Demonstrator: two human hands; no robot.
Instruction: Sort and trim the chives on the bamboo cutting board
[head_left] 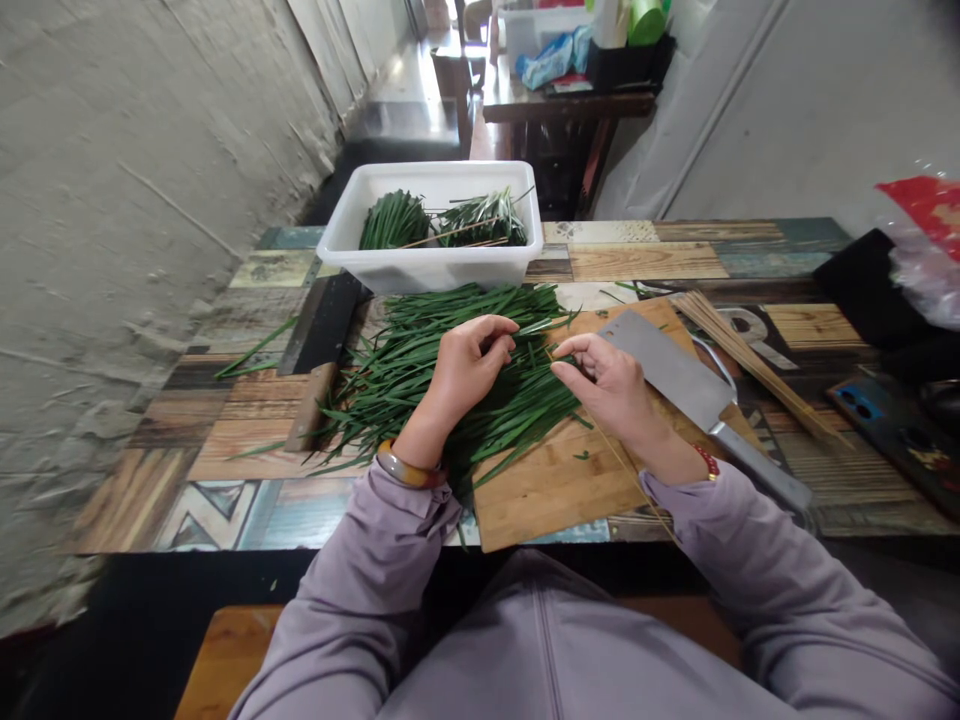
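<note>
A pile of long green chive leaves (420,370) lies across a wooden cutting board (555,480) and the table. My left hand (469,365) rests on the pile with its fingers curled round a few leaves. My right hand (607,385) pinches a thin bamboo skewer (626,465) that runs back toward my sleeve, its tip at the leaves. A cleaver (675,375) lies flat on the board just right of that hand.
A white plastic tub (431,265) holding skewered chive bundles stands behind the pile. A bundle of bamboo skewers (750,365) lies right of the cleaver. A second knife (319,345) lies at the left. A phone (892,430) and plastic bags sit far right.
</note>
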